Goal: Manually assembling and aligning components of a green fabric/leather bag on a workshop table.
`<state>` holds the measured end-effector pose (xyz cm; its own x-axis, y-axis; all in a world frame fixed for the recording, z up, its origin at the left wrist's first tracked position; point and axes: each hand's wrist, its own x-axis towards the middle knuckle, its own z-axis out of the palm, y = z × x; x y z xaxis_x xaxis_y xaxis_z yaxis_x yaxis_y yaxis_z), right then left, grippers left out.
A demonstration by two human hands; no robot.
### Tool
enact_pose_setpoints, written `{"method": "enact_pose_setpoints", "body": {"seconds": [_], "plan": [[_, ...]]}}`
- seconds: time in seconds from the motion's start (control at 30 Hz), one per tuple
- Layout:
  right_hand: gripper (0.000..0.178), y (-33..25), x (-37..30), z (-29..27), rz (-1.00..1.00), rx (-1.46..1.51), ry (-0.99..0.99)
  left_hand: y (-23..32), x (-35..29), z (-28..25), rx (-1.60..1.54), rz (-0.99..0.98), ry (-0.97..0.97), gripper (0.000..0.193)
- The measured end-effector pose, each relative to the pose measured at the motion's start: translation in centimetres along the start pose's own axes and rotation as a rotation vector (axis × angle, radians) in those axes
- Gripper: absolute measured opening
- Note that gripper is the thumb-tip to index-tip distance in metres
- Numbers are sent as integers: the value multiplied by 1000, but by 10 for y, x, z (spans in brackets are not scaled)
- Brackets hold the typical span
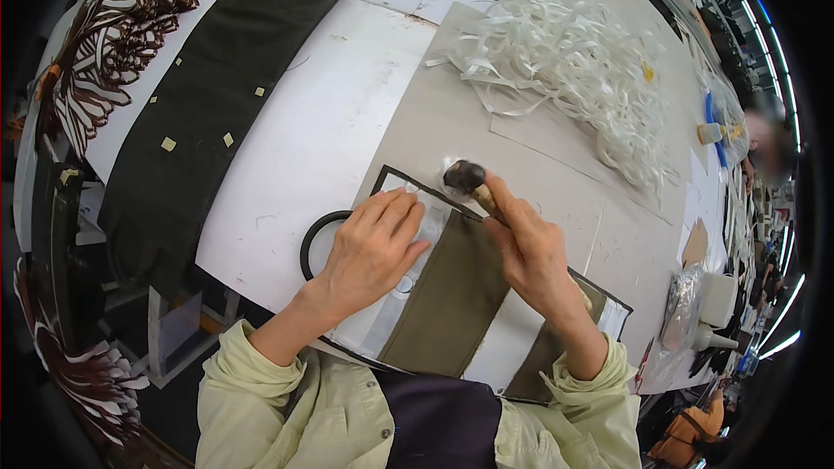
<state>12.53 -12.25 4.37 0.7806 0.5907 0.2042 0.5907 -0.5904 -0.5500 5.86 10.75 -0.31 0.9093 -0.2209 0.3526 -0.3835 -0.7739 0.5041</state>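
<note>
A flat bag panel [447, 287] lies before me, with olive and white stripes and a dark edge. My left hand [373, 234] rests on its upper left part, fingers stretched out and lying flat near the dark edge. Beside that hand, a black loop handle [311, 239] sticks out from the panel's left side. In my right hand [530, 247] is a hammer [465, 177], gripped by its short wooden handle. Its dark round head is over the panel's far edge, next to a small whitish patch; whether it touches the surface, I cannot tell.
A tangled heap of white ribbon [573, 69] covers the back right of the table [334, 78]. At the left lies a stack of dark green bag pieces [208, 69] with small pale stickers. Brown-and-white strips [113, 52] hang beyond it. A clear plastic bag [682, 304] is at the right edge.
</note>
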Motion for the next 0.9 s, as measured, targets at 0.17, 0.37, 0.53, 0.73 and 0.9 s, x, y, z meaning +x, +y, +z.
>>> {"method": "enact_pose_setpoints", "body": {"seconds": [0.17,0.37,0.53,0.73,0.9], "plan": [[62,0,-8,25,-5,-114,-102,-9,-4,6,40,56,2,33],[62,-2,-5,24,31,-41,-89,-23,3,-11,91,-16,38,37],[63,0,-6,27,41,-9,-69,-24,10,-16,100,-11,-77,42],[64,-1,-7,28,59,0,-57,-27,12,-18,128,7,-138,42],[65,0,-7,29,66,-2,-58,-30,12,-15,169,26,-153,43]]}}
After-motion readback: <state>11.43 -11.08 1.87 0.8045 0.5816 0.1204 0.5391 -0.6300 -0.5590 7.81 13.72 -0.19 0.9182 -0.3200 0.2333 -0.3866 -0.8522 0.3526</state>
